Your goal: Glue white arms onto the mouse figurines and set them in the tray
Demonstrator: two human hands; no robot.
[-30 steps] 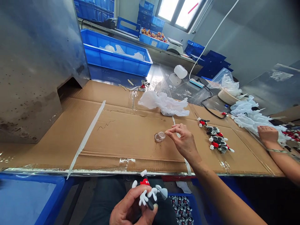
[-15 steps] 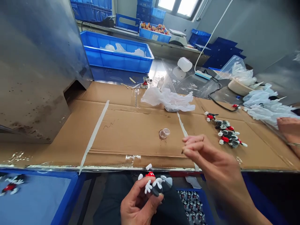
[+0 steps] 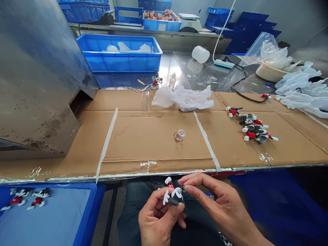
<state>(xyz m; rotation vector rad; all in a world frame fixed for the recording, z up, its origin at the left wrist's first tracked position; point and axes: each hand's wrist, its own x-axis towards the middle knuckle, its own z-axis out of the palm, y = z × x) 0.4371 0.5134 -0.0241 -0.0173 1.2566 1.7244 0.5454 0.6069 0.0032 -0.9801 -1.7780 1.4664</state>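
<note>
Low over my lap, just off the cardboard's front edge, my left hand [image 3: 159,217] is closed around a small mouse figurine [image 3: 177,194] with a black head, white hands and red shorts. Thumb and fingers of my right hand [image 3: 220,198] pinch together right beside the figurine's face. A tiny dark thing seems to be between those fingertips, too small to name. On the cardboard [image 3: 143,136] stands a little clear cup [image 3: 180,135] with dark specks around it. Several similar figurines [image 3: 256,128] lie heaped to the right.
At lower left, a blue tray [image 3: 58,218] holds two figurines [image 3: 39,198]. A crumpled white plastic bag [image 3: 184,98] lies behind the cup. A metal machine [image 3: 38,85] fills the left. Farther back are a blue crate [image 3: 123,61] and a standing figurine [image 3: 156,81].
My right hand has moved left and down, from above the cardboard edge to the figurine. My left hand keeps its hold. The view has shifted, and the other person's hand at right is out of sight.
</note>
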